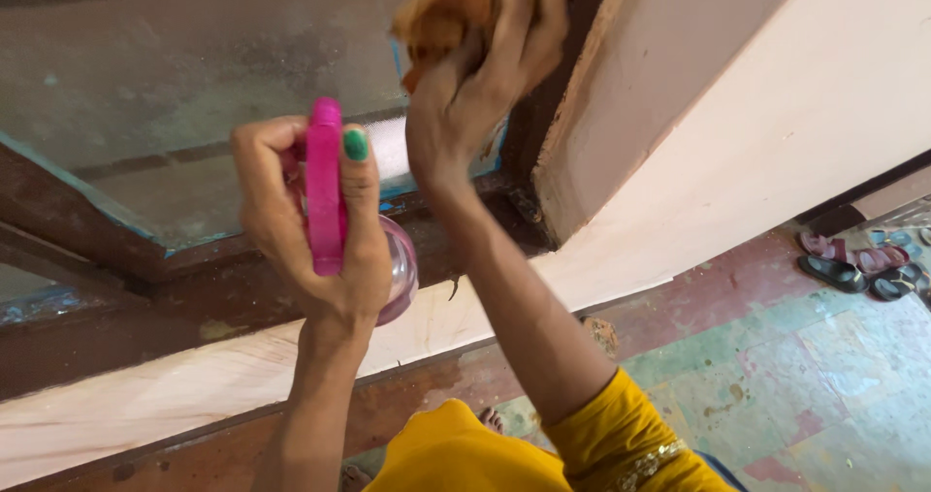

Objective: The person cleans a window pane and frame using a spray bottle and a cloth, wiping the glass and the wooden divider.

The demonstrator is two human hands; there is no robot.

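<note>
Gripping a pink spray bottle [335,211], the left hand [310,221] is seen raised in front of a window. The fingers are wrapped fully around the bottle's pink head, and the thumb, its nail painted green, is laid along the side of it. The clear, rounded body of the bottle is partly shown below and behind the palm, tinted pink at its lower edge. Just to the right and higher, the right hand [490,56] is closed around an orange cloth [441,12], which is bunched up under the fingers and pressed against the glass pane [175,85] near its upper right corner. The two hands are held near each other but apart.

The pane is dusty and greyish, and it is set in a dark brown wooden frame [87,250] with traces of blue paint along its inner edges. The frame is bordered on the right and below by a pale pink wall [737,124]. A yellow sleeve [621,434] is seen on the right arm at the bottom of the view. Further out, a worn floor [805,366] in green and red patches is seen, and several sandals [858,264] are lying on it near the right edge.
</note>
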